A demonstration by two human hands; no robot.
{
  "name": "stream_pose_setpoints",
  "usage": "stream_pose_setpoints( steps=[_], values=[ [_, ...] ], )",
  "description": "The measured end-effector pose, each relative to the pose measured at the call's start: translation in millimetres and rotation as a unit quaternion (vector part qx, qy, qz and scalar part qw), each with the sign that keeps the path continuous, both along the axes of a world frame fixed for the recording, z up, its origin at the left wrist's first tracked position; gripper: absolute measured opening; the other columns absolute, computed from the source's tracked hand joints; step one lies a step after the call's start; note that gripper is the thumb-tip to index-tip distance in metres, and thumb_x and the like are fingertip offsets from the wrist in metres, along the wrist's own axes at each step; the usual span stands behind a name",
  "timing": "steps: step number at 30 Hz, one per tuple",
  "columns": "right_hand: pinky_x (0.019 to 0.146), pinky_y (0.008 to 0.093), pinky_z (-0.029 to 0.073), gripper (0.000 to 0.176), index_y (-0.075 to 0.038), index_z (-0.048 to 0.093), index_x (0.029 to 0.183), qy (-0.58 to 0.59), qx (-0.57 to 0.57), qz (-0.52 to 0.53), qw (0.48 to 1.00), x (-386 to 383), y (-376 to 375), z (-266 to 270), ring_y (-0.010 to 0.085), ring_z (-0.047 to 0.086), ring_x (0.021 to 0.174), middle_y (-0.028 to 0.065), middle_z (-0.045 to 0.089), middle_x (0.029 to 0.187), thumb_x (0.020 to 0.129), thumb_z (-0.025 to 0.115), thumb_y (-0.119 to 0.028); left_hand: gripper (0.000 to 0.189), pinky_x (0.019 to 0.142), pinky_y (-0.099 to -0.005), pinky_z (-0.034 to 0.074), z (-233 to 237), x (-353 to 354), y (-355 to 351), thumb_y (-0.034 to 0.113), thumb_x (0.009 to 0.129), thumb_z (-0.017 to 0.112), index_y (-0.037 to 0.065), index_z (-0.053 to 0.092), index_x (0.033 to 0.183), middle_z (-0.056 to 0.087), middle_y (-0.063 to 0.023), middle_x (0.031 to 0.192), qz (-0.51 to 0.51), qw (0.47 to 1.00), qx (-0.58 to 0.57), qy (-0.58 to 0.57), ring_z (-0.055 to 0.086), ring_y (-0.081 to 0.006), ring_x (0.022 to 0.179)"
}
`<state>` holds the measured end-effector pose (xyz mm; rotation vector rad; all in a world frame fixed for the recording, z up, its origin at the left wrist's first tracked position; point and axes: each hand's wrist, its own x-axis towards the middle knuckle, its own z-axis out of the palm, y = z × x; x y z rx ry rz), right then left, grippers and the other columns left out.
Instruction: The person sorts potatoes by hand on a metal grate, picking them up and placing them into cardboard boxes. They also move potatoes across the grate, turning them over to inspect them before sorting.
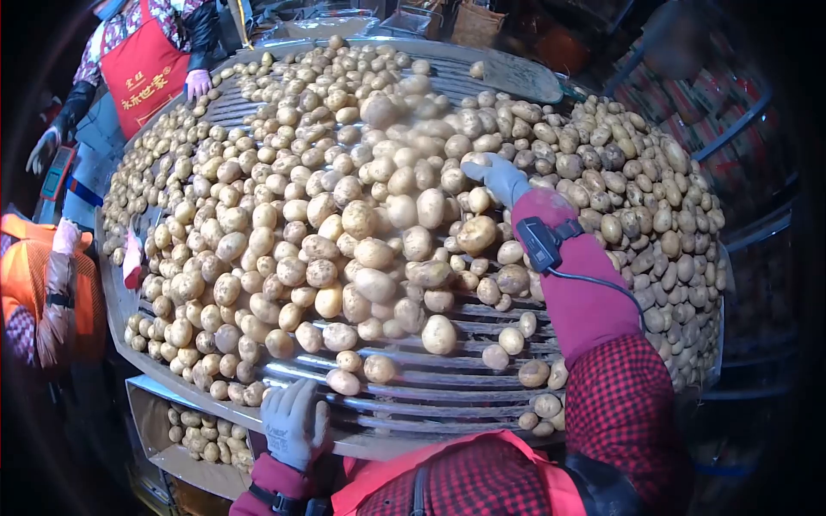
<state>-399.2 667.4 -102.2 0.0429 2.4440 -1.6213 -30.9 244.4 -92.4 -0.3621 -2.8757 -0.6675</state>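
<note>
Many potatoes [374, 253] cover a large slatted metal table [413, 378]. My right hand [499, 179], in a grey glove, reaches to the upper middle of the pile. Its fingertips touch a potato there, and whether they close round it is not clear. Near the front edge, at the lower left, rests my left hand [292, 421], also gloved in grey. Its fingers lie extended over the rim, with no potato in them. Some potatoes near the centre and top are blurred.
A box of potatoes [206, 437] sits below the table's left front edge. At the upper left stands a person in a red apron [144, 69], one gloved hand on the table. Another person in an orange vest [52, 284] is at the left. A scoop-like tray [520, 82] lies at the back.
</note>
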Motion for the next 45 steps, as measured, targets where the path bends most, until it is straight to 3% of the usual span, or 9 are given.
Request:
stream_pose_setpoints(
  steps=[3, 4, 7, 12, 20, 23, 28, 42, 45],
  values=[
    [0.095, 0.0346, 0.052, 0.043, -0.005, 0.064, 0.133, 0.035, -0.139, 0.093, 0.985, -8.2, -23.9, -46.4, 0.0153, 0.064, 0.108, 0.0031, 0.067, 0.124, 0.100, 0.069, -0.032, 0.042, 0.102, -0.0499, 0.043, -1.4, 4.5, 1.2, 0.018, 0.088, 0.071, 0.001, 0.066, 0.126, 0.069, -0.0164, 0.120, 0.017, 1.000, 0.007, -0.008, 0.063, -0.0354, 0.108],
    [0.099, 0.0361, 0.050, 0.050, -0.006, 0.065, 0.133, -0.039, -0.168, -0.030, 0.985, 17.2, -66.3, -23.7, 0.0185, 0.061, 0.112, 0.0109, 0.067, 0.127, 0.095, 0.072, -0.038, 0.042, 0.102, -0.0502, 0.043, -2.1, 3.0, 0.2, 0.019, 0.088, 0.071, 0.001, 0.066, 0.126, 0.069, -0.0166, 0.120, 0.014, 1.000, 0.009, -0.005, 0.063, -0.0355, 0.108],
    [0.082, 0.0366, 0.054, 0.053, -0.009, 0.065, 0.128, 0.090, -0.115, -0.020, 0.989, 21.3, -129.6, -34.7, 0.0173, 0.063, 0.094, 0.0069, 0.071, 0.107, 0.087, 0.081, -0.039, 0.039, 0.106, -0.0507, 0.041, -6.8, 6.1, -0.1, 0.018, 0.090, 0.068, 0.001, 0.067, 0.126, 0.070, -0.0176, 0.120, 0.012, 1.000, 0.003, 0.009, 0.064, -0.0363, 0.110],
    [0.097, 0.0371, 0.053, 0.073, -0.010, 0.058, 0.140, 0.107, -0.086, 0.013, 0.990, 61.4, -191.8, -8.6, 0.0217, 0.064, 0.109, 0.0143, 0.069, 0.119, 0.079, 0.087, -0.036, 0.039, 0.107, -0.0503, 0.042, -12.6, 7.9, -0.9, 0.021, 0.093, 0.065, 0.001, 0.066, 0.127, 0.070, -0.0167, 0.117, 0.014, 0.999, -0.021, 0.035, 0.065, -0.0350, 0.110],
    [0.089, 0.0289, 0.055, 0.043, 0.001, 0.065, 0.123, 0.042, -0.463, 0.040, 0.885, 161.5, -93.8, 24.7, 0.0148, 0.068, 0.095, 0.0064, 0.073, 0.108, 0.091, 0.077, -0.025, 0.038, 0.107, -0.0520, 0.041, -12.5, 10.7, 4.3, 0.021, 0.095, 0.063, -0.001, 0.066, 0.126, 0.069, -0.0206, 0.119, 0.021, 0.999, -0.015, 0.021, 0.062, -0.0395, 0.112],
    [0.090, 0.0286, 0.054, 0.043, 0.000, 0.065, 0.127, 0.177, -0.231, -0.144, 0.946, 222.5, 10.5, 68.0, 0.0140, 0.065, 0.102, 0.0076, 0.070, 0.116, 0.094, 0.072, -0.027, 0.035, 0.105, -0.0511, 0.042, -13.2, 6.5, -0.4, 0.019, 0.096, 0.063, -0.001, 0.066, 0.125, 0.070, -0.0194, 0.119, 0.003, 1.000, -0.015, 0.006, 0.063, -0.0388, 0.112],
    [0.093, 0.0288, 0.052, 0.042, 0.000, 0.063, 0.130, 0.226, 0.114, -0.355, 0.900, 290.3, 170.3, 65.4, 0.0135, 0.061, 0.108, 0.0085, 0.065, 0.123, 0.097, 0.068, -0.026, 0.036, 0.105, -0.0498, 0.042, -8.0, 6.0, 2.3, 0.016, 0.095, 0.064, 0.000, 0.066, 0.127, 0.069, -0.0190, 0.121, -0.002, 1.000, -0.019, 0.002, 0.063, -0.0376, 0.113],
    [0.083, 0.0277, 0.055, 0.031, -0.004, 0.066, 0.120, 0.160, -0.109, -0.240, 0.951, 182.6, 51.4, 4.8, 0.0130, 0.063, 0.095, 0.0055, 0.068, 0.107, 0.099, 0.071, -0.025, 0.038, 0.106, -0.0507, 0.042, 5.7, 1.5, 7.2, 0.018, 0.095, 0.061, -0.002, 0.065, 0.127, 0.069, -0.0195, 0.121, -0.002, 1.000, -0.011, -0.014, 0.064, -0.0373, 0.113],
    [0.085, 0.0333, 0.052, 0.051, -0.002, 0.062, 0.121, 0.141, 0.035, -0.167, 0.975, 137.3, 3.2, -18.3, 0.0161, 0.062, 0.097, 0.0068, 0.066, 0.107, 0.088, 0.083, -0.036, 0.038, 0.105, -0.0505, 0.042, 0.4, 2.0, 6.0, 0.019, 0.095, 0.061, -0.002, 0.066, 0.126, 0.069, -0.0194, 0.120, 0.000, 1.000, -0.018, -0.005, 0.063, -0.0373, 0.112]
  ],
)
